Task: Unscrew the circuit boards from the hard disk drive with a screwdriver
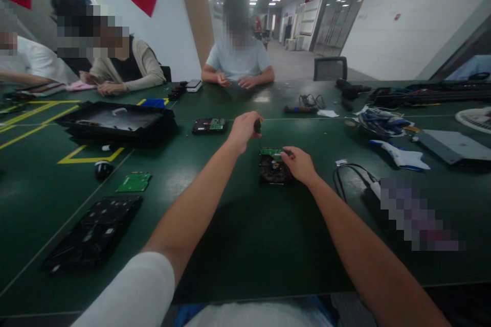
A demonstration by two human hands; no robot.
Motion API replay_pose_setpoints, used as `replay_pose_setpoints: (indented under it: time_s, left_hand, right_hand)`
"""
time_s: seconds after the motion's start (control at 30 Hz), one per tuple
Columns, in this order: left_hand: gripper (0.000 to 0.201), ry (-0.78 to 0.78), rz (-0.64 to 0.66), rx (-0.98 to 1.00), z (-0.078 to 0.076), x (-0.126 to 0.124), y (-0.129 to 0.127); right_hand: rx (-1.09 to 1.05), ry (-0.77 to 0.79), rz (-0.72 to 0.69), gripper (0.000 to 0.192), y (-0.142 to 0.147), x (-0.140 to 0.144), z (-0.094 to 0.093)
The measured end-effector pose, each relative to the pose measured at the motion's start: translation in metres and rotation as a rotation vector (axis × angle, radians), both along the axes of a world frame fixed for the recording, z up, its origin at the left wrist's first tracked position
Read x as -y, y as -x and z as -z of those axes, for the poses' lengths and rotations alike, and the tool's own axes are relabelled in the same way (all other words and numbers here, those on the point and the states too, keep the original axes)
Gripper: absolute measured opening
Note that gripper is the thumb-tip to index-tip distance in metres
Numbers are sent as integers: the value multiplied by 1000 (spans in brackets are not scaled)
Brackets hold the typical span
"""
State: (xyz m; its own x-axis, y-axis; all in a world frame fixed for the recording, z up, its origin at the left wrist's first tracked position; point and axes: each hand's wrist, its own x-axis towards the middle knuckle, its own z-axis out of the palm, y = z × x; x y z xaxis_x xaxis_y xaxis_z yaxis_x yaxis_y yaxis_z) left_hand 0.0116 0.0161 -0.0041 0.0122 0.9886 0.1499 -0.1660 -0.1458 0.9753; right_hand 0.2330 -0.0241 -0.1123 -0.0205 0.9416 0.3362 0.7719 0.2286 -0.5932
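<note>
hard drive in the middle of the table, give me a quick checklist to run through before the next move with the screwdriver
1. Screwdriver gripped: ok, the left hand is closed round its handle, held upright.
2. Hard drive steadied: ok, the right hand rests on its right edge.
3. Tip seated in a screw: cannot tell, the tip is too small and blurred.
4. Drive flat on the table: ok, it lies level.
5. Space around the drive: ok, the black cable lies apart to the right.
6. Loose screws nearby: cannot tell.
</note>
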Motion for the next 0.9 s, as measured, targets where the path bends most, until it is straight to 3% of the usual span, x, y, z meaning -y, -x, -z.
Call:
replay_pose_setpoints:
  time_s: [0.2,0.53,0.9]
  left_hand:
    - [17,96,210,77,-5,8,-1]
    - [13,77,80,93,-4,1,2]
    - [15,77,84,67,-4,1,2]
  right_hand:
    - [8,-1,-5,38,0,-1,1]
    - [7,6,-8,39,-1,-1,1]
    - [12,-11,-13,37,0,0,0]
